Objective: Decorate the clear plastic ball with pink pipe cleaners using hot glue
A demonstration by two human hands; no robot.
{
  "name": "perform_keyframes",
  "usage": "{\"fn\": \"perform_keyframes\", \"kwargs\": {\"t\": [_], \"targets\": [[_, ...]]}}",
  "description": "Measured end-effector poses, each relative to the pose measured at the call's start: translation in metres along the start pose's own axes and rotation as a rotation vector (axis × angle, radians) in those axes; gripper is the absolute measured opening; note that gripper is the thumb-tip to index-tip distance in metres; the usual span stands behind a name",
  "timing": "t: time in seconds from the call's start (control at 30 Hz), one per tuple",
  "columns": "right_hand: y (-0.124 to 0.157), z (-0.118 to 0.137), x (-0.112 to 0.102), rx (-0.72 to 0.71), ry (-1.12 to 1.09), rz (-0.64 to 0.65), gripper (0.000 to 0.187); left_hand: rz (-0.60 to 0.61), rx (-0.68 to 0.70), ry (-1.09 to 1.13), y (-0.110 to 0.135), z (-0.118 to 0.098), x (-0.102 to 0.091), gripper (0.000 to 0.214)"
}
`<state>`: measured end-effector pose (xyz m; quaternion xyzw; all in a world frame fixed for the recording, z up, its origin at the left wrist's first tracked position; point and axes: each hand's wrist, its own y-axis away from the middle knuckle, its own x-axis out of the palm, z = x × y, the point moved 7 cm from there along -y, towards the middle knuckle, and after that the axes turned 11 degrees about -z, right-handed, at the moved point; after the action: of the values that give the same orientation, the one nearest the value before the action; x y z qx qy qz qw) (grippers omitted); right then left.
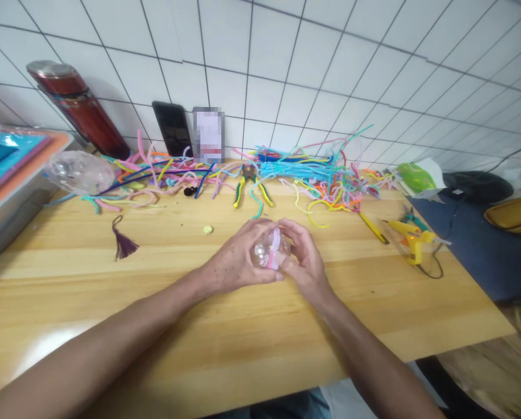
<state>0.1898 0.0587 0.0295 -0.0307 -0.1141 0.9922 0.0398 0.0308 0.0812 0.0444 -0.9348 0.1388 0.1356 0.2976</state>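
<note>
Between my two hands, above the middle of the wooden table [156,326], is a clear round plastic ball [261,251] with a pink and lilac band [274,247] around it. My left hand [234,256] wraps the ball's left side, thumb along the bottom. From the right, my right hand [306,262] grips it, with the thumb pressed on the band and the fingers curled over the far side. Part of the ball is hidden by the fingers. Just beyond the hands lie pliers [252,185] with yellow and green handles.
Colourful pipe cleaners [304,171] heap along the tiled wall. A red thermos [79,110], two phones [172,128] and another clear ball [81,172] stand at the back left. A purple tassel [124,241] lies left; a yellow cutter [374,227] and glue gun [413,237] lie right.
</note>
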Motion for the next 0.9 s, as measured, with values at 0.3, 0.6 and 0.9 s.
{"fn": "perform_keyframes", "kwargs": {"t": [0.3, 0.6, 0.9], "targets": [[-0.001, -0.001, -0.001, -0.007, -0.031, 0.055, 0.075, 0.034, 0.065, -0.035, 0.004, -0.004, 0.001, 0.093], [-0.003, -0.007, 0.003, 0.107, -0.080, 0.067, 0.082, 0.065, 0.060, -0.009, 0.000, -0.013, 0.001, 0.066], [-0.007, -0.012, 0.007, 0.176, -0.053, 0.084, 0.078, 0.078, -0.107, 0.126, -0.002, -0.002, -0.001, 0.056]]}}
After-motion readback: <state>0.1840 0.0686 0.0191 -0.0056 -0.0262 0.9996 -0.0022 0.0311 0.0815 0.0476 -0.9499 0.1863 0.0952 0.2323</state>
